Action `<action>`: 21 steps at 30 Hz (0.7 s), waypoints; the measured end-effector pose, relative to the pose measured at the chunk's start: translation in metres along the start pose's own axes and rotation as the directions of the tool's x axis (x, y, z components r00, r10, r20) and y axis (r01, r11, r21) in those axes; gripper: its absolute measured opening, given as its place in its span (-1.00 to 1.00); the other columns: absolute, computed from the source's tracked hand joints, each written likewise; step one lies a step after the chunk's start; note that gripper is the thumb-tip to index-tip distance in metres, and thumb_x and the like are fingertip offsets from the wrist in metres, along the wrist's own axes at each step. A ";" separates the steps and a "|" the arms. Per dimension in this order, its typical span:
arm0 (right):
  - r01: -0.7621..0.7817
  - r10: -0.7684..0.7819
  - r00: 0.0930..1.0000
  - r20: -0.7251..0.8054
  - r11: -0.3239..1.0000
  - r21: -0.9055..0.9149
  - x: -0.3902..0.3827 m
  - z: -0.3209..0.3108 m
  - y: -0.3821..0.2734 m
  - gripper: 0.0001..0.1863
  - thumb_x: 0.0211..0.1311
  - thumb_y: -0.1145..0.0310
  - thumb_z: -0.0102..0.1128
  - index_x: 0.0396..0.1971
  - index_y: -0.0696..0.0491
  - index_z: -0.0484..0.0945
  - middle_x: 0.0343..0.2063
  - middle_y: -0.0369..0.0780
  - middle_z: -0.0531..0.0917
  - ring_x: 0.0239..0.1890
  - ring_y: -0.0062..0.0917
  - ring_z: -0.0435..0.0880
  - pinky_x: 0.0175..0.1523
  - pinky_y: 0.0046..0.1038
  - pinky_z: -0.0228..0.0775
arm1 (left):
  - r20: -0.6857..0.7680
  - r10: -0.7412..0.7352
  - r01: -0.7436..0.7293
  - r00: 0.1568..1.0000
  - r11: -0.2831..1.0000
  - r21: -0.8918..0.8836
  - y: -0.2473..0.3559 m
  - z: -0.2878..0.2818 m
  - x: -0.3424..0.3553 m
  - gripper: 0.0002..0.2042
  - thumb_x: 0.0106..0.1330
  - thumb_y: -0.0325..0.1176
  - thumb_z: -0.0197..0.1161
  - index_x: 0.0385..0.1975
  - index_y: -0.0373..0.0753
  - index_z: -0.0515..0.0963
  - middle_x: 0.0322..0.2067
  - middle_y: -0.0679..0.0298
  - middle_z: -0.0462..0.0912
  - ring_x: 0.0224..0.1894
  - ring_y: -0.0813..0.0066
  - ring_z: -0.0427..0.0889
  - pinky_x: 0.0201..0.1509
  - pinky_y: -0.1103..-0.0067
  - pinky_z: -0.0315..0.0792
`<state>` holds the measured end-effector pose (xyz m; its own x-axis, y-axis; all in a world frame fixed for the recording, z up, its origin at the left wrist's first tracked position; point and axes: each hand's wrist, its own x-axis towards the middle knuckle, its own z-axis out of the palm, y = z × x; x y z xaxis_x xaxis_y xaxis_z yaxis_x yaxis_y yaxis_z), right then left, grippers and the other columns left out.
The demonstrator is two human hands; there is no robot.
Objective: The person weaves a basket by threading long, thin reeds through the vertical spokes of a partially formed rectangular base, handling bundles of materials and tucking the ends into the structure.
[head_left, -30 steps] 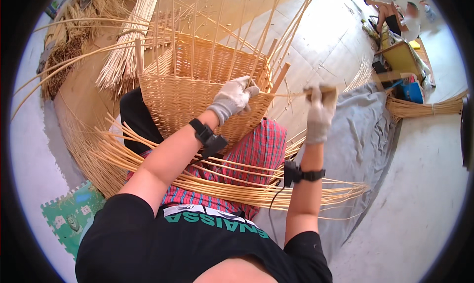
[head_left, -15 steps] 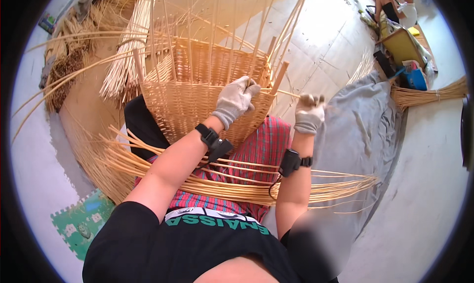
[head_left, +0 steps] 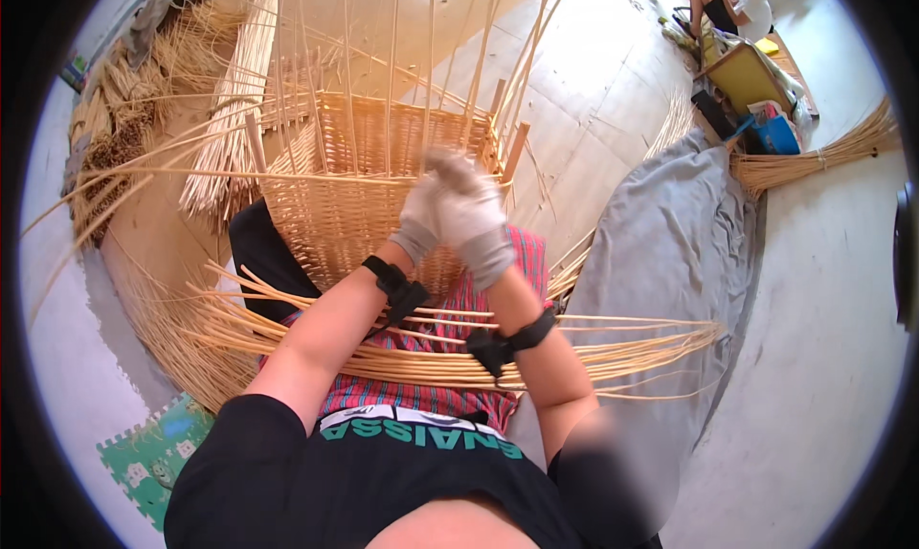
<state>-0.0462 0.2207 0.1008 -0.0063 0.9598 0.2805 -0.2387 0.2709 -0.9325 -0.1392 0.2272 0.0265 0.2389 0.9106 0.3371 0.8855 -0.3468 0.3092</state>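
Note:
A half-woven wicker basket [head_left: 321, 219] stands tilted in front of me, with tall thin stakes rising from its wall. My left hand [head_left: 418, 219], in a pale work glove, is closed at the near rim, right of the middle. A long wicker rod [head_left: 316, 177] runs along that rim from the left into it. My right hand [head_left: 476, 219], gloved too, crosses over against the left one; its fingers are smeared by motion, so what they hold is hidden. Two thick wooden corner posts [head_left: 515, 152] stick up at the basket's right side.
A bundle of loose wicker rods [head_left: 431, 365] lies across my lap. Pale rods [head_left: 235, 109] and brown bundles [head_left: 115, 118] lie at the far left. Grey cloth [head_left: 651, 224] covers the floor at right, near a tied rod bundle [head_left: 814, 166]. Another person [head_left: 751, 13] sits far right.
My right hand has swung left from beside the basket to meet my left hand at the rim. A rod now lies along the rim toward the left. The whole view has shifted slightly.

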 end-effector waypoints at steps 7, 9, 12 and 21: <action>-0.336 0.476 0.875 0.083 0.723 -0.603 0.019 -0.103 -0.007 -0.48 -0.03 0.17 0.62 -0.18 0.10 0.52 -0.35 -0.26 0.63 -0.20 -0.55 0.62 0.01 -0.46 0.50 | 0.143 -0.238 0.161 0.961 0.060 -0.985 0.004 -0.046 -0.036 -0.67 0.58 -0.30 0.10 0.21 -0.33 0.44 0.09 0.14 0.63 -0.08 0.44 0.72 -0.08 0.56 0.68; -0.332 0.475 0.878 0.055 0.688 -0.645 0.015 -0.105 -0.010 -0.50 -0.02 0.24 0.63 -0.19 0.12 0.52 -0.31 -0.25 0.61 -0.21 -0.56 0.60 -0.03 -0.50 0.51 | 0.155 -0.280 0.166 0.947 0.016 -0.986 -0.022 -0.063 -0.047 -0.72 0.56 -0.35 0.12 0.15 -0.33 0.46 0.03 0.15 0.66 -0.09 0.45 0.72 -0.08 0.56 0.68; -0.137 0.345 0.938 0.038 0.468 -0.873 0.007 -0.086 -0.025 -0.58 -0.04 0.37 0.63 -0.26 0.12 0.54 -0.30 -0.18 0.58 -0.28 -0.49 0.61 -0.07 -0.47 0.55 | 0.162 -0.346 0.180 0.924 0.022 -0.983 -0.019 -0.104 -0.025 -0.83 0.52 -0.43 0.17 0.01 -0.30 0.52 -0.11 0.20 0.71 -0.13 0.49 0.72 -0.09 0.58 0.67; -0.116 -0.238 0.925 -0.297 0.567 -0.815 -0.007 -0.039 0.033 -0.75 0.21 0.53 0.28 -0.12 0.11 0.50 -0.23 -0.09 0.61 -0.21 -0.16 0.61 -0.05 -0.20 0.50 | -0.102 0.161 -0.184 0.982 0.670 -0.719 0.056 -0.076 0.120 -0.42 0.40 -0.45 0.27 0.41 -0.25 0.28 0.27 -0.04 0.50 0.33 0.17 0.48 0.37 0.41 0.40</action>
<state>-0.0167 0.2260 0.0590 0.3398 0.8446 0.4139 0.6570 0.1018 -0.7470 -0.0914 0.2997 0.1515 0.3361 0.8154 0.4714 0.2627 -0.5618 0.7845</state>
